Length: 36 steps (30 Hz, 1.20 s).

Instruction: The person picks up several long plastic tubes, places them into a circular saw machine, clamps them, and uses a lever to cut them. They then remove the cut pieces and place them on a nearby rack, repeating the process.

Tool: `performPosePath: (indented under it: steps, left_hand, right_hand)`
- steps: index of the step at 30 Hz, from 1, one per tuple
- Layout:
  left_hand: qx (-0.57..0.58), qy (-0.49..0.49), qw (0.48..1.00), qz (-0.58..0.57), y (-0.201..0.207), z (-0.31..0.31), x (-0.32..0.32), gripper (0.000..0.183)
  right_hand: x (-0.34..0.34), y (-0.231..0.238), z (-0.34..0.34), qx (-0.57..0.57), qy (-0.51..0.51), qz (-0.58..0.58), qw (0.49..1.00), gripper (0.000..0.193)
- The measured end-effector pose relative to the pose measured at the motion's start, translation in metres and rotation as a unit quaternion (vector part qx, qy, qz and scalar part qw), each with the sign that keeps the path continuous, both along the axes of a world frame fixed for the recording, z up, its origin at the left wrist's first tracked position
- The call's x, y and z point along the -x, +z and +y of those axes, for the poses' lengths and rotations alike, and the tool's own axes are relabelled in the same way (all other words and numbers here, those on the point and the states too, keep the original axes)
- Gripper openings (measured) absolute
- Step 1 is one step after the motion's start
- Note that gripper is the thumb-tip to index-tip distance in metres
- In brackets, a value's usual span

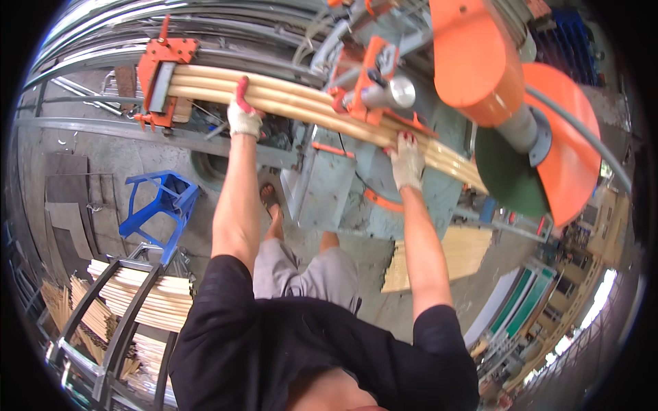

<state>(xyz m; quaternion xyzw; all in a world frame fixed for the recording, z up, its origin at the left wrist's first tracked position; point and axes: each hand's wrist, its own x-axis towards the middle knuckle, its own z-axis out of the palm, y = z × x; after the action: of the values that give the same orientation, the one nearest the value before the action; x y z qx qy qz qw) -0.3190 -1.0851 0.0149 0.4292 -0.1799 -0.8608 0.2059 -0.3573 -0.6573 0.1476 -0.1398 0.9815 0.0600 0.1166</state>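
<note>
Pale wooden rods (308,103) lie across the saw bench (329,185).

stool: blue plastic stool (161,205) on the concrete floor (75,178), left
rack: dark metal rack (120,322) holding pale cut sticks (147,298), lower left
stack: pale boards (449,257), right
</note>
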Motion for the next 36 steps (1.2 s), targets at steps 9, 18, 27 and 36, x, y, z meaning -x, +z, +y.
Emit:
performPosePath:
  steps: [9,18,27,36]
  left_hand:
    - [-0.018,0.02,0.999,0.041,0.021,0.002,0.004,0.061]
    - [-0.041,0.051,0.994,0.086,0.016,-0.011,-0.011,0.065]
    - [-0.046,0.069,0.996,0.04,0.042,0.002,-0.01,0.069]
    - [-0.032,-0.02,0.999,0.027,0.035,0.0,-0.016,0.082]
  right_hand:
    - [-0.176,0.029,0.074,0.115,-0.198,-0.305,0.924,0.035]
    - [-0.251,-0.096,0.13,0.024,-0.191,-0.242,0.951,0.052]
    - [-0.254,-0.114,0.167,-0.022,0.11,-0.165,0.98,0.029]
    - [-0.191,0.106,0.114,0.187,-0.356,-0.492,0.772,0.037]
